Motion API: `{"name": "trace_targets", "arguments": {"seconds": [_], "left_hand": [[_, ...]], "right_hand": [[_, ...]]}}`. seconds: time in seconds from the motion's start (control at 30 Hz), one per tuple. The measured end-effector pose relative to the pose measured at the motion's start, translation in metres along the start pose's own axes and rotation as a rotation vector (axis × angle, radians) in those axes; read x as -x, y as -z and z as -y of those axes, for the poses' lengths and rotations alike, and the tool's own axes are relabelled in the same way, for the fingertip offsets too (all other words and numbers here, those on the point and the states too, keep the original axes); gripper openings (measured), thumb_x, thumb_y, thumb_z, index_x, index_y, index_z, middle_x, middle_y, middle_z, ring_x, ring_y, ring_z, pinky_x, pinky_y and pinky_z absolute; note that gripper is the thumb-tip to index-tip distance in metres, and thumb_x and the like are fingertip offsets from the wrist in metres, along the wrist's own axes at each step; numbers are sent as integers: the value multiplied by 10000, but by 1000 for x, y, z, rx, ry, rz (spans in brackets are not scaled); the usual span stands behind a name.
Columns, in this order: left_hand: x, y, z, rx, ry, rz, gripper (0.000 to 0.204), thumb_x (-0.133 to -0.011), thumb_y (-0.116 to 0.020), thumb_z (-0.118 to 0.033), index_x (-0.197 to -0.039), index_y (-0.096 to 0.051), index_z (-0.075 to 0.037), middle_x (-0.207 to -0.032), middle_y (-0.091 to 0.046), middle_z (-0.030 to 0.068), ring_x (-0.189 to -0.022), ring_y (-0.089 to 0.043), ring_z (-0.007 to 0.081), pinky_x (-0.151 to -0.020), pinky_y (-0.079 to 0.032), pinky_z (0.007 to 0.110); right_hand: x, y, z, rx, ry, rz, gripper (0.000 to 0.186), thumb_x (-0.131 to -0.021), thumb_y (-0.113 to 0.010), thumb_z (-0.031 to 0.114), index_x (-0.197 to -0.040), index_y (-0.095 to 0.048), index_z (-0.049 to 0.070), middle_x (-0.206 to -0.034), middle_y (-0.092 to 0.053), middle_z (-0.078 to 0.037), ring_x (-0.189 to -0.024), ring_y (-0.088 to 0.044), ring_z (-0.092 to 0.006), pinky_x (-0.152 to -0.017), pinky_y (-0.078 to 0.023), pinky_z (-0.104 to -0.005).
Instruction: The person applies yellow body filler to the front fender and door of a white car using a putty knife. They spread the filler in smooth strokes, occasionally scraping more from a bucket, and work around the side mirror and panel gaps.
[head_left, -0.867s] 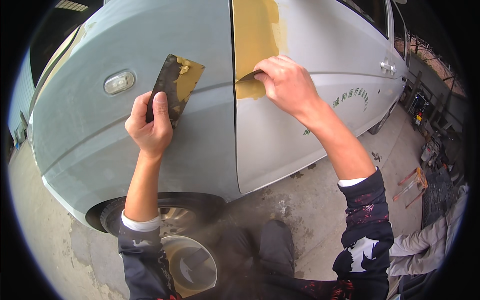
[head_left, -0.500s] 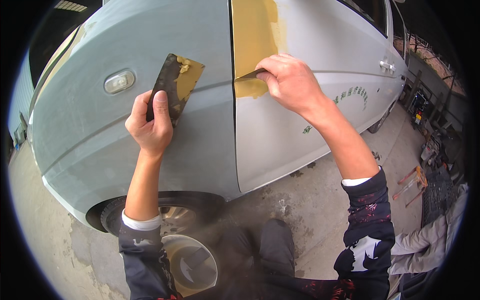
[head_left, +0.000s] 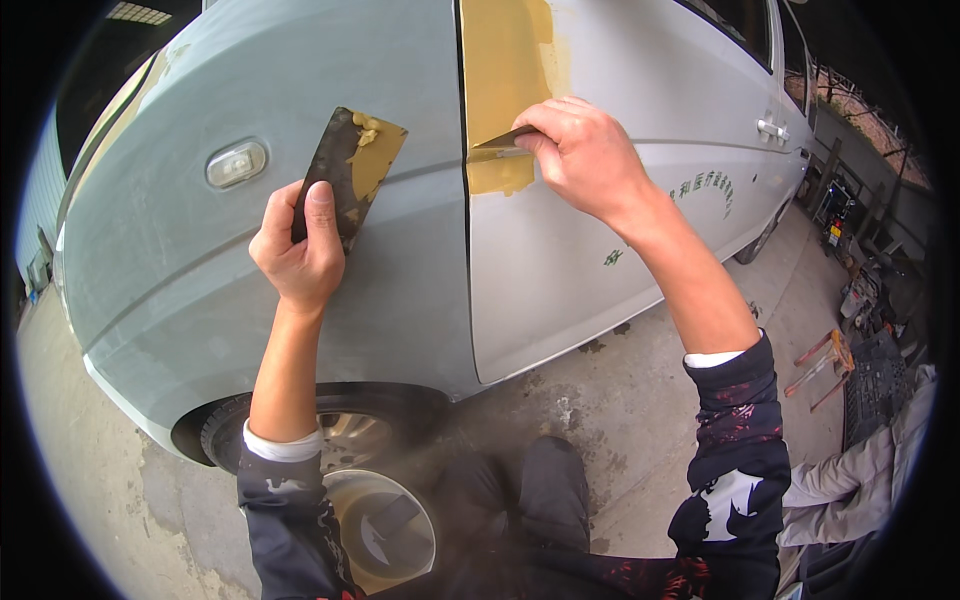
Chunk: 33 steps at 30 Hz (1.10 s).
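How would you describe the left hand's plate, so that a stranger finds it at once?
Find the grey fender. In front of it, the left hand holds a dark plate. Its broad face shows yellow paste, while the blade in the right hand appears nearly edge-on.

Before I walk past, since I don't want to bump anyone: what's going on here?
A person's right hand holds a thin dark blade at a mustard patch on the white car door, near its seam with the grey fender. The left hand grips a flat dark plate bearing similar-coloured paste, in front of the fender.
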<state>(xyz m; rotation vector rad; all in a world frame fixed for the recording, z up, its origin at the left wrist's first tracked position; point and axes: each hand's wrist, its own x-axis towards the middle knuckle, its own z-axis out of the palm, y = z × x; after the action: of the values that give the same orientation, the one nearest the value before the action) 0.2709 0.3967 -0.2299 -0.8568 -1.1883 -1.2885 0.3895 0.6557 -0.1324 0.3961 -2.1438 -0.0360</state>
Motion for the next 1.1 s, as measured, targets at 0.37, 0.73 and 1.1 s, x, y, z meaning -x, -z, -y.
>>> {"name": "trace_targets", "arguments": {"seconds": [0.37, 0.73, 1.1], "left_hand": [[2, 0, -1, 12, 26, 1, 142, -975, -691, -109, -921, -667, 20, -665, -589, -34, -578, -465, 27, -550, -395, 172], [2, 0, 0, -9, 11, 6, 140, -981, -684, -115, -923, -667, 11, -668, -561, -55, -582, -437, 22, -545, -365, 174], [1, 0, -1, -20, 10, 3, 148, -978, -689, -124, -918, -670, 10, -664, -596, -36, -575, -472, 23, -549, -400, 173]], "right_hand": [[5, -19, -6, 73, 56, -75, 96, -818, -659, -9, -879, -689, 60, -797, -701, -55, -792, -644, -263, -697, -534, -379], [19, -11, -6, 29, 113, -69, 195, -776, -616, -91, -882, -692, 55, -815, -718, -44, -788, -656, -261, -722, -540, -369], [15, -10, -15, 2, 46, -169, 147, -798, -670, -47, -896, -696, 59, -828, -719, -56, -803, -657, -261, -724, -538, -370]]}}
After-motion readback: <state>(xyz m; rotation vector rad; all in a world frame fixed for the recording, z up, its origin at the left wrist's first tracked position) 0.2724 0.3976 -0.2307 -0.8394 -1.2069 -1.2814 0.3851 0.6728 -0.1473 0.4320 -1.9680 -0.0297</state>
